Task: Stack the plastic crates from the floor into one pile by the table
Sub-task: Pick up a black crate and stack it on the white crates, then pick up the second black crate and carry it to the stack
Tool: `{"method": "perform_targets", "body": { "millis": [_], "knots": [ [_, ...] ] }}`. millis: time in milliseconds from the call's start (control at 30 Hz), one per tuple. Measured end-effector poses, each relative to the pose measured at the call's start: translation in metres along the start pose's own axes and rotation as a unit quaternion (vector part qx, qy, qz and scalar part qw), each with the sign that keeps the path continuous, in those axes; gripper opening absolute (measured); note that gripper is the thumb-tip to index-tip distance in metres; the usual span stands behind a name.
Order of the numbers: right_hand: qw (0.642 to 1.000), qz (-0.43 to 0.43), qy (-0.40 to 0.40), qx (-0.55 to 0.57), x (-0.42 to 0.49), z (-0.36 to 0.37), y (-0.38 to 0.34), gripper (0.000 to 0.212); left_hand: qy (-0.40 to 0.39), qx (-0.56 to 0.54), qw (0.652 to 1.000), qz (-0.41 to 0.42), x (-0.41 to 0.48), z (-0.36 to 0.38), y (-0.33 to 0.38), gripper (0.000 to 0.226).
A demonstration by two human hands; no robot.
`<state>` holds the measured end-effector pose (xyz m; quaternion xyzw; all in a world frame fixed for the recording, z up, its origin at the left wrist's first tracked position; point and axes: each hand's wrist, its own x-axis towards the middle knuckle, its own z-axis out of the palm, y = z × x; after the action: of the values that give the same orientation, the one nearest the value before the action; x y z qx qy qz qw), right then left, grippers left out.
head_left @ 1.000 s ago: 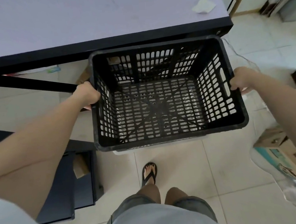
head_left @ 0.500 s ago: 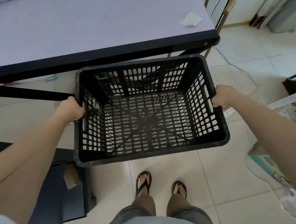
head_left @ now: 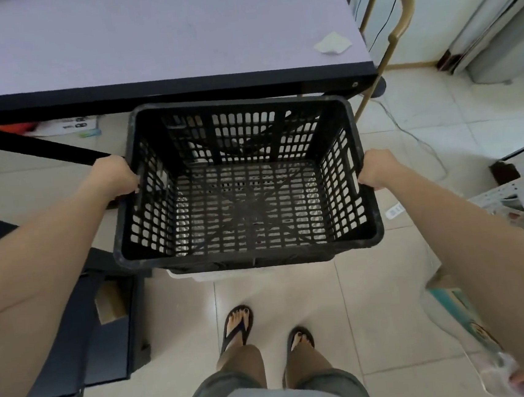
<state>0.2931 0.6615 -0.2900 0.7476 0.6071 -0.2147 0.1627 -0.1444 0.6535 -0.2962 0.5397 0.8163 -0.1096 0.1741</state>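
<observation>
A black slotted plastic crate [head_left: 250,254] hangs in front of me just below the near edge of the purple-topped table [head_left: 144,49]. My left hand [head_left: 114,179] grips its left rim handle and my right hand [head_left: 377,168] grips its right rim handle. The crate is empty and level. Under its near edge a strip of a white crate [head_left: 216,273] shows; the rest of that one is hidden by the black crate.
A dark flat case [head_left: 86,343] lies on the floor at lower left. A tan chair frame [head_left: 397,25] stands at the table's right corner. A cardboard box [head_left: 459,301] and a metal rack [head_left: 510,193] sit at right. My feet [head_left: 237,325] stand on tile.
The crate has sunk lower and away from the table edge, now sitting right over the white crate. My view has tilted up the table; both hands kept their grip.
</observation>
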Motion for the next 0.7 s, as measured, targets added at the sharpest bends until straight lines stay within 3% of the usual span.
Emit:
{"method": "perform_targets", "body": {
  "millis": [100,167,267,333,500,600,700],
  "knots": [
    [0.999,0.004,-0.005,-0.054,-0.007,-0.006,-0.013,0.036,0.009,-0.015,1.000,0.011,-0.029,-0.012,-0.006,0.030],
    [0.997,-0.015,0.033,-0.069,-0.017,-0.014,-0.031,0.045,0.022,-0.030,0.999,0.008,-0.053,-0.018,-0.013,0.031],
    [0.986,-0.130,0.082,-0.065,-0.042,-0.019,-0.075,0.054,0.027,-0.039,0.999,-0.019,-0.101,-0.020,-0.031,0.034],
    [0.968,-0.223,0.071,-0.088,-0.070,-0.017,-0.116,0.049,0.012,-0.041,0.998,-0.044,-0.140,-0.020,-0.051,0.029],
    [0.900,-0.405,0.015,-0.160,-0.172,0.013,-0.206,0.034,-0.025,-0.050,0.991,-0.124,-0.254,0.008,-0.114,0.024],
    [0.837,-0.498,-0.023,-0.226,-0.242,0.040,-0.257,0.021,-0.074,-0.058,0.981,-0.171,-0.320,0.035,-0.158,0.026],
    [0.771,-0.570,-0.038,-0.282,-0.321,0.071,-0.307,0.026,-0.093,-0.087,0.961,-0.243,-0.388,0.053,-0.208,0.027]
  ]
}}
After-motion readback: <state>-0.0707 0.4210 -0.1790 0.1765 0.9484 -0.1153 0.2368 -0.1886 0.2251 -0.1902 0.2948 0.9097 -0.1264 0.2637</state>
